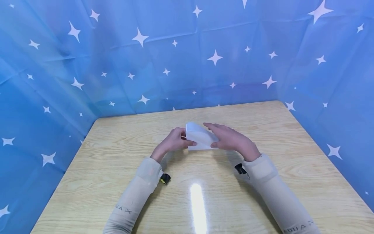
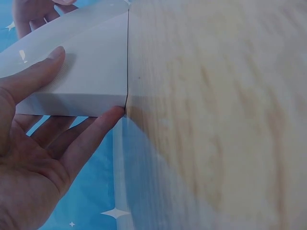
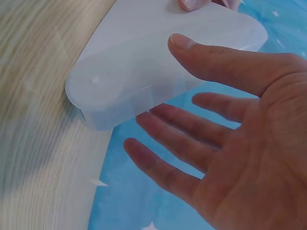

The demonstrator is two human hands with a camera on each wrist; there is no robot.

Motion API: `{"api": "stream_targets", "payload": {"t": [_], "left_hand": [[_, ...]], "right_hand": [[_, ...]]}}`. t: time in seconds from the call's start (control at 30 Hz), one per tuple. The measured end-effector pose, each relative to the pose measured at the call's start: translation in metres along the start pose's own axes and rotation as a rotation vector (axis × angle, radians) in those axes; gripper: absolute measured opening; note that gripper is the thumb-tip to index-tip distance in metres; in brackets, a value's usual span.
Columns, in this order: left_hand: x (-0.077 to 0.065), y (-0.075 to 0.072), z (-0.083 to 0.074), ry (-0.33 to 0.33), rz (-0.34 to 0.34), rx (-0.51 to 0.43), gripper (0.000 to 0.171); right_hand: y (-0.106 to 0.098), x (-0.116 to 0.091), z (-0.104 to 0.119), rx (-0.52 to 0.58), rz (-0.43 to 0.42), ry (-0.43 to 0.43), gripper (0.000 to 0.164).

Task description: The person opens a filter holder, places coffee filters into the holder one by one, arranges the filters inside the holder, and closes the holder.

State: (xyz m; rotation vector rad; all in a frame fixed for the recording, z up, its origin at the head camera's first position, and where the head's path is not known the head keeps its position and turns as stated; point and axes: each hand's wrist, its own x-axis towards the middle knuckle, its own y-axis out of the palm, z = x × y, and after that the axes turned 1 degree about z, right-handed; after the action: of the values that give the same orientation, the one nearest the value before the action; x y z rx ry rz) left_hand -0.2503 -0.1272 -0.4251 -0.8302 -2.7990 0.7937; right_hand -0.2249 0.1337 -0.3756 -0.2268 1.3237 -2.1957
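In the head view, a white box (image 1: 201, 147) stands on the table between both hands. My left hand (image 1: 174, 139) grips its left end, with the thumb on the broad white face (image 2: 91, 52) and the other fingers along the opposite side. A long translucent plastic case (image 3: 129, 79) with rounded ends lies against the white textured surface (image 3: 136, 21) in the right wrist view. Around its side, my right hand (image 1: 230, 138) spreads its fingers loosely, the thumb over the case and the other fingertips close to its lower edge.
The wood-grain table (image 1: 131, 136) extends around the hands, with a bright light reflection (image 1: 198, 208) near the front. A blue curtain with white stars (image 1: 175, 58) hangs behind it and at both sides. Small black pieces (image 1: 165, 178) hang by the sleeve cuffs.
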Motion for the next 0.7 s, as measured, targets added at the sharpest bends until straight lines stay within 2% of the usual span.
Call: {"api": "stream_targets", "payload": {"t": [0.37,0.5,0.7], "left_hand": [[0.0015,0.0014,-0.0007,-0.014,-0.002,-0.011,0.043],[0.0011,0.0007,-0.0022,-0.026,-0.012,-0.012,0.042],[0.0004,-0.0006,-0.0013,-0.016,-0.003,0.001,0.042]], "right_hand": [[-0.0011,-0.0011,-0.0048,-0.022,0.046,0.021,0.085],[0.0000,0.0010,-0.0054,-0.016,0.065,0.005,0.084],[0.0027,0.0012,-0.0028,-0.009,0.080,0.015,0.085]]}}
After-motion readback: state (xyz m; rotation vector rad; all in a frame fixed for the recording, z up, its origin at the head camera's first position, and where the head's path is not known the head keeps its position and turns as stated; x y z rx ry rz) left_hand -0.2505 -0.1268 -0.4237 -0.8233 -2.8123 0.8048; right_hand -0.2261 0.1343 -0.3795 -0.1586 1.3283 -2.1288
